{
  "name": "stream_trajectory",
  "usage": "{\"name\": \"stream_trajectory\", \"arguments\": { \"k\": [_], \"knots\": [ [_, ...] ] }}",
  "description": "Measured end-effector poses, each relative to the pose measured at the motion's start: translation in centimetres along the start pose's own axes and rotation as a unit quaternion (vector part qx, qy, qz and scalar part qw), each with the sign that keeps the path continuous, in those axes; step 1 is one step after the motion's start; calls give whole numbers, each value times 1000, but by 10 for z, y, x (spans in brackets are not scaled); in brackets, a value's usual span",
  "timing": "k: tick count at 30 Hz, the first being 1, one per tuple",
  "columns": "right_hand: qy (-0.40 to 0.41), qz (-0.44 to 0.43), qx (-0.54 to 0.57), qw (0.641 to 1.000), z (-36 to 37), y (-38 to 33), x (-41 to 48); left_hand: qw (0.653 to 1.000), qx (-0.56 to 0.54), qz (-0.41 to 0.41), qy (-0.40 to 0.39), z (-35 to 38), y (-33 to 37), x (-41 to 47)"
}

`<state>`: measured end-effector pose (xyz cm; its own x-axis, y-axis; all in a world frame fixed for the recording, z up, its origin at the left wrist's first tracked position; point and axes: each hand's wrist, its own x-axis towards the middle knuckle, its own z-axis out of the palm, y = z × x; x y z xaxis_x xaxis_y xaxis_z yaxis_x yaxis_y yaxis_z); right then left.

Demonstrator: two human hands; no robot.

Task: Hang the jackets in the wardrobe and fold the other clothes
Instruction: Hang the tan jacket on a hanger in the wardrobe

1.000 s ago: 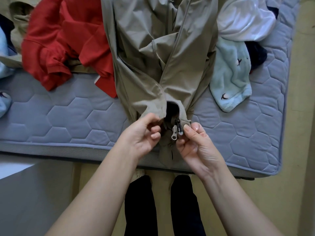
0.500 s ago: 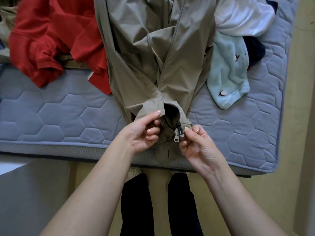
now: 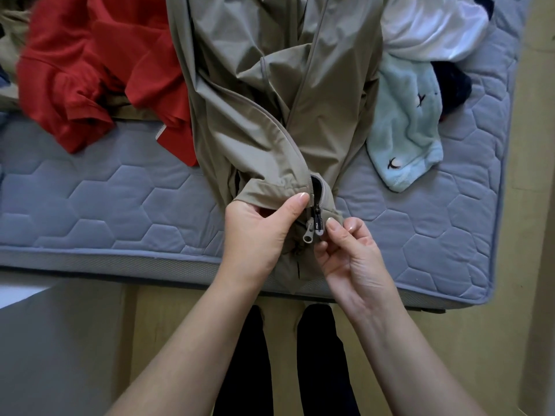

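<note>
A beige zip jacket lies lengthwise on the blue quilted mattress, its hem at the near edge. My left hand pinches the left hem corner beside the zipper. My right hand pinches the right hem edge by the black zipper slider and its pull tab. The two zipper halves meet at the bottom, with a small gap open just above. A red garment lies crumpled to the jacket's left, a pale blue fleece piece to its right, and a white garment at the top right.
A dark navy item peeks out between the white and pale blue clothes. More beige cloth shows at the far left. My dark-trousered legs stand on the yellowish floor against the mattress edge. A grey surface is at the lower left.
My left hand has shifted right, bringing the left hem against the zipper slider. The right hand stays pinched at the slider side. The view has shifted slightly.
</note>
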<state>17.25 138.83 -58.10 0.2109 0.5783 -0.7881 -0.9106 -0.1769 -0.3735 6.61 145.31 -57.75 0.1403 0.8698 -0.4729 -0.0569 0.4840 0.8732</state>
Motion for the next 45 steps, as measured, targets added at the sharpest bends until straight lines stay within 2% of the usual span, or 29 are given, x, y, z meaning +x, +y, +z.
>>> {"name": "stream_trajectory", "arguments": {
  "k": [13, 19, 24, 30, 37, 42, 45],
  "knots": [
    [-4, -9, 10, 1000, 5, 2, -3, 999, -14, -14, 33, 5, 1, -3],
    [17, -36, 26, 999, 8, 2, -1, 999, 31, -16, -12, 0, 3, -4],
    [31, -49, 1, 998, 10, 4, 0, 989, 127, -9, -79, -13, 8, -1],
    [51, -33, -40, 997, 11, 9, 0, 965, 251, -22, -64, -19, 7, 5],
    [37, -27, -210, 977, 13, -1, -3, 931, 353, -34, -81, -20, 10, 7],
    [64, -40, -202, 977, 13, 0, -3, 913, 389, 8, -121, -20, 16, 8],
    [70, -16, -172, 982, 13, 3, -3, 904, 409, -6, -123, -19, 13, 6]
  ]
}}
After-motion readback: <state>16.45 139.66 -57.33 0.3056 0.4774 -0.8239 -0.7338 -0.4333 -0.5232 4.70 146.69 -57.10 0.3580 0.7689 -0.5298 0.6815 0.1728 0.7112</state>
